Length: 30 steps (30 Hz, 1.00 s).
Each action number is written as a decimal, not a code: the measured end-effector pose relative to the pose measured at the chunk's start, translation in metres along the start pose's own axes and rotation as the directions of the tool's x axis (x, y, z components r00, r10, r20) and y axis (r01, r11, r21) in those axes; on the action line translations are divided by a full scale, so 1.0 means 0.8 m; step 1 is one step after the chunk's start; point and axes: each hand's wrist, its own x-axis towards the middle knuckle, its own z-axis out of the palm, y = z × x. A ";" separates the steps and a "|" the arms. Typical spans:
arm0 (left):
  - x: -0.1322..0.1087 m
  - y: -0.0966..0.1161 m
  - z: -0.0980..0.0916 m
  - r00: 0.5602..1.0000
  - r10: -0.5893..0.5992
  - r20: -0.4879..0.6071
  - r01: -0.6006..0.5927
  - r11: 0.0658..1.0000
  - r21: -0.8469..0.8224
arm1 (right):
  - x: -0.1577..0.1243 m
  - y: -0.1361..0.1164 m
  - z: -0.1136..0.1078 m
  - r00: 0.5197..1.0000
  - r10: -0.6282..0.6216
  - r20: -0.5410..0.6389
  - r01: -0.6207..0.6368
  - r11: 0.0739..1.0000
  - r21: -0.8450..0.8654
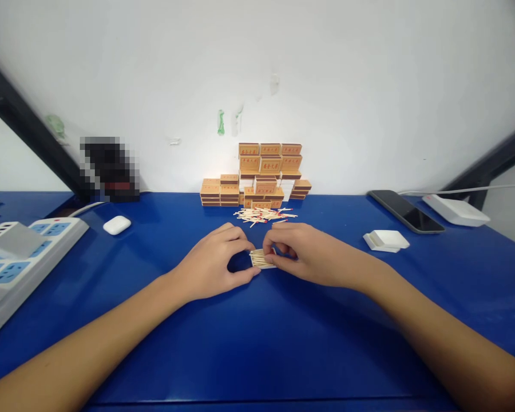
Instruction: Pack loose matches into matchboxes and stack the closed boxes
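A small white matchbox tray (265,267) lies on the blue table, filled with wooden matches (258,258) placed lengthwise. My left hand (212,260) holds the tray's left end between thumb and fingers. Over the tray's right end, my right hand (300,252) is closed in a pinch, its fingertips on the matches; they hide that end and most of the match heads there. Just beyond the hands is a loose pile of red-tipped matches (264,216). Behind it, orange-brown matchboxes (270,165) are stacked against the wall.
A power strip (64,229) and a white earbud case (117,225) are on the left. To the right lie a phone (405,212), a small white box (386,240) and a larger white device (455,210) with a cable. A blurred dark object (110,170) leans at the back left.
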 end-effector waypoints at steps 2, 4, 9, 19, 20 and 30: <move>0.001 0.000 0.000 1.000 0.007 -0.002 -0.007 1.000 0.001 | -0.001 -0.003 -0.001 1.000 -0.019 0.016 0.019 0.999 0.030; 0.001 0.001 0.000 1.000 0.013 -0.005 -0.013 1.000 -0.001 | -0.002 -0.005 -0.001 0.998 -0.036 0.043 0.035 0.999 0.032; -0.001 0.001 0.001 1.000 0.007 -0.003 -0.007 1.000 -0.005 | 0.003 -0.002 0.006 1.000 -0.008 -0.017 0.008 1.000 0.020; 0.000 0.003 0.000 1.000 0.010 0.007 -0.010 1.000 -0.010 | 0.006 0.001 0.011 1.000 -0.015 0.002 0.015 0.999 0.030; 0.000 0.003 0.000 1.000 0.009 0.009 -0.009 1.000 -0.009 | 0.006 0.001 0.010 1.000 -0.013 -0.004 0.013 1.000 0.026; 0.000 0.002 0.001 1.000 0.012 0.011 -0.012 1.000 -0.009 | 0.006 0.002 0.017 0.999 -0.046 -0.011 0.047 0.998 0.049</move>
